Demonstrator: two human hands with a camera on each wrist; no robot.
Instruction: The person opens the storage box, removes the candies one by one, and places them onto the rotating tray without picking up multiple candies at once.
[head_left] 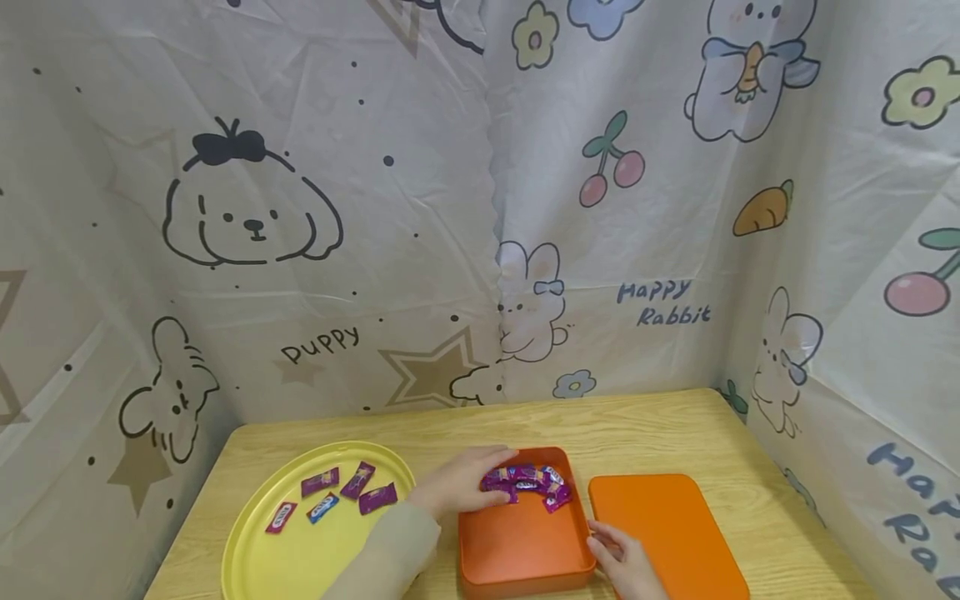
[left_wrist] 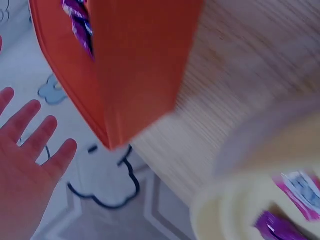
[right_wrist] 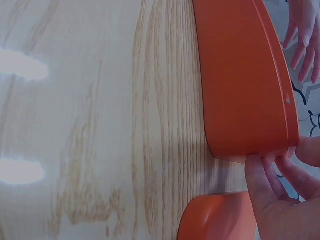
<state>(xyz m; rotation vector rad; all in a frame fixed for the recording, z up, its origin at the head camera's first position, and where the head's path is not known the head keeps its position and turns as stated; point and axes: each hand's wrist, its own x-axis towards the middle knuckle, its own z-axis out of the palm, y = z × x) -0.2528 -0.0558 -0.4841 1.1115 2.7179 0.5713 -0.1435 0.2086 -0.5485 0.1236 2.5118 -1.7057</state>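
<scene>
Left hand [head_left: 463, 481]: spreading out over purple candies [head_left: 527, 476]
Right hand [head_left: 628, 565]: just touching orange box [head_left: 525, 546], fingers apart
Yellow tray [head_left: 279, 568]: sitting alongside

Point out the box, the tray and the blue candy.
Box [head_left: 525, 546]: head view, bare inside floor.
Tray [head_left: 273, 568]: head view, bare yellow surface.
Blue candy [head_left: 323, 508]: head view, wrapper's middle.

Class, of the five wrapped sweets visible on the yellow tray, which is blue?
The blue sweet lies just right of the red sweet in the head view; the other three, all purple sweets, have no blue wrapper.
</scene>
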